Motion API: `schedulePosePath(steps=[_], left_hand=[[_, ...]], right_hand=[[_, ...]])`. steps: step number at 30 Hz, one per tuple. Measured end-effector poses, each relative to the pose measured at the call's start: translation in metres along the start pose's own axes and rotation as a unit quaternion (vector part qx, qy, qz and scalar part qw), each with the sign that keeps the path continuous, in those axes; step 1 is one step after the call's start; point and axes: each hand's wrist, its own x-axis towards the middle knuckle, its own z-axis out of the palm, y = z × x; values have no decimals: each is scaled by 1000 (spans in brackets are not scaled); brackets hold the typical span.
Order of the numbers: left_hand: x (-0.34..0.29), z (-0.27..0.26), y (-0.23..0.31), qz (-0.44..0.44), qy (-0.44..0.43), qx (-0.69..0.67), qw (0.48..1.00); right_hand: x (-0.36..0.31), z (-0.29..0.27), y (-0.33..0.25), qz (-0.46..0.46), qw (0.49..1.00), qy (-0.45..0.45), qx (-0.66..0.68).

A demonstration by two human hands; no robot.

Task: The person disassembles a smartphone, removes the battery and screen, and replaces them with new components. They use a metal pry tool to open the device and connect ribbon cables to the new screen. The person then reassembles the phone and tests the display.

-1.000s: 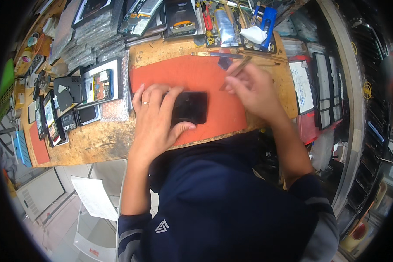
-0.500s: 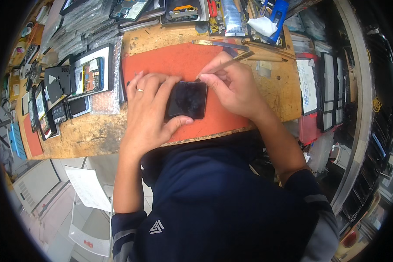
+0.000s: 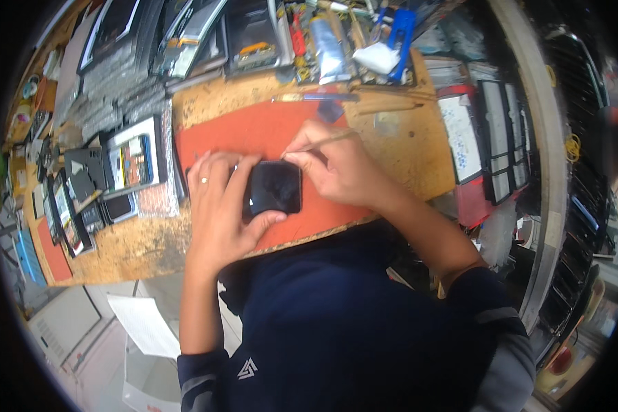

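Note:
A black phone [image 3: 276,187], its dark glossy screen facing up, lies on the orange mat [image 3: 220,141]. My left hand [image 3: 220,199] is closed on the left part of the phone, fingers over the far side and thumb along the near edge. Pinched in my right hand [image 3: 342,168] is a thin, flat, brownish tool [image 3: 335,139]. Its tip meets the phone's far right corner, though my fingertips partly hide the contact.
Opened phones [image 3: 132,163] and loose parts crowd the left of the wooden bench [image 3: 151,240]. Along the back are wrapped stacks [image 3: 106,86], a silvery tube [image 3: 328,51], and a blue tool [image 3: 400,41]. A slim blade-like tool [image 3: 309,97] lies beyond the mat.
The whole view has shifted, so bench and hands appear lower and further left. My grip on the phone stays the same; the tool in my right hand lies flatter.

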Motion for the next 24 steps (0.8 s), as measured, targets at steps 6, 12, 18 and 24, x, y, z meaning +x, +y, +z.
schedulePosePath(steps=[6, 12, 18, 24], left_hand=[[-12, -1, 15, -4, 22, 29, 999], [-27, 7, 33, -9, 75, 62, 995], [-37, 13, 42, -15, 109, 70, 991], [-43, 14, 46, -14, 113, 60, 992]], right_hand=[[12, -10, -14, 143, 969, -57, 193], [19, -19, -31, 123, 971, -123, 166], [10, -20, -60, 139, 975, -142, 98], [3, -22, -79, 133, 979, -151, 29]])
